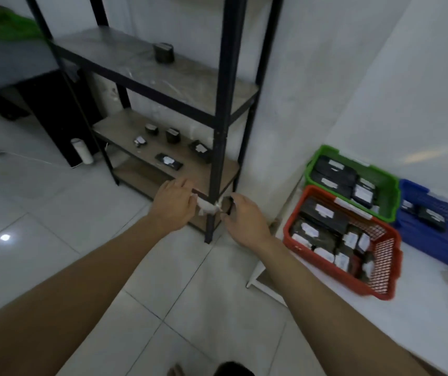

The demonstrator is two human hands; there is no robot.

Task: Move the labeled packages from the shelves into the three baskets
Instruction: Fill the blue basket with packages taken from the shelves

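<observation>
A: From the head view, how much is being judged as done?

B: A good part. The red basket (343, 241) is being shown nearly full of labeled packages, the green basket (353, 183) is holding several, and the blue basket (440, 221) only a few. All three are being kept side by side on the white counter (421, 308) to the right of the shelves (168, 85).

A: And what is being left?

B: One dark package (164, 52) is being seen on the upper board, and about five more (169, 161) are lying on the board below it. Those are being counted as still to move.

A: How are the hands being held?

B: The left hand (175, 206) is being curled round a white-labeled package (206, 208) at the front edge of a low board. The right hand (246, 222) is being closed on a small dark thing just beside the black post; what it is cannot be told.

A: What is being hidden?

B: The lowest board is being covered by the hands, the labels are being blurred past reading, and the blue basket is being cut off at the right edge.
</observation>
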